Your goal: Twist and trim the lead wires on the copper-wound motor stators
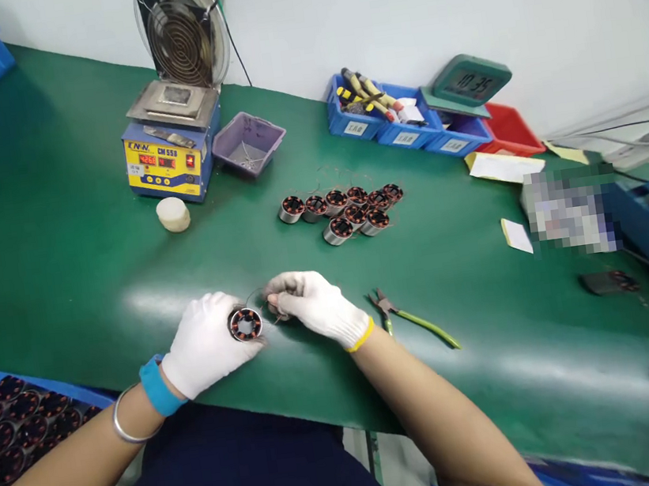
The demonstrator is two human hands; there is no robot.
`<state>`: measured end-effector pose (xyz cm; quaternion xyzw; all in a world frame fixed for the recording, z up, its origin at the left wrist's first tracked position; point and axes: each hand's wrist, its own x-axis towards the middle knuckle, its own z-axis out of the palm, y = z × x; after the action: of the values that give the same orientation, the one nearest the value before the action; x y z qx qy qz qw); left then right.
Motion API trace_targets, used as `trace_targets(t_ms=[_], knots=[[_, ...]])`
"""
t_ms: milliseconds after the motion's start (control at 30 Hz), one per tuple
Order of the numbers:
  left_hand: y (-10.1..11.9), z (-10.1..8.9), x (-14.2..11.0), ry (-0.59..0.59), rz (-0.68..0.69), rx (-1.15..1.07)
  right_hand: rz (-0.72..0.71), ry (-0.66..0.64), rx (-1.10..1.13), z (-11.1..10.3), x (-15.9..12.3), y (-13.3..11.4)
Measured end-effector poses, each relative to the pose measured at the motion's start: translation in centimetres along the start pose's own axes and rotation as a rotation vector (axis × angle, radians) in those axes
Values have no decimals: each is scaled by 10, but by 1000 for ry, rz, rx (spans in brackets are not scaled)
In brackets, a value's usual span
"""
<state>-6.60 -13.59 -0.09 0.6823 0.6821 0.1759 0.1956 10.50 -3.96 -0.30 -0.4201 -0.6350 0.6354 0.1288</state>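
Note:
My left hand [209, 344], in a white glove, is closed round a motor stator [246, 324], a metal ring with copper windings inside. Its open end faces up toward me. Thin wire leads [255, 294] run from the stator toward my right hand [312, 304], also gloved in white. The thumb and fingers of that hand pinch the wire ends just right of the stator. Cutting pliers [412, 317] with green handles lie on the table to the right of my right hand. Beyond both hands stands a cluster of several more stators [340, 230], wires sticking out.
A blue-and-yellow solder pot [166, 164] with a fan [179, 43] behind it stands at back left, near a purple tray [248, 143] and a round pale block [173, 214]. Blue bins [406, 135] hold tools beside a clock [471, 80]. A crate of stators [25, 422] sits at lower left.

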Motion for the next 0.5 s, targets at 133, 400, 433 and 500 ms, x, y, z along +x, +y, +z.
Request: trace_targets(t_ms=[133, 400, 433, 500], knots=[[-6, -1, 6, -87, 58, -12, -53, 4, -336, 0, 29, -10], [-7, -5, 3, -134, 136, -27, 8, 233, -802, -12, 7, 0], [-8, -5, 3, -127, 139, -29, -12, 268, -785, -16, -6, 4], [-9, -3, 2, -115, 149, -44, -211, 293, -746, -18, -29, 11]])
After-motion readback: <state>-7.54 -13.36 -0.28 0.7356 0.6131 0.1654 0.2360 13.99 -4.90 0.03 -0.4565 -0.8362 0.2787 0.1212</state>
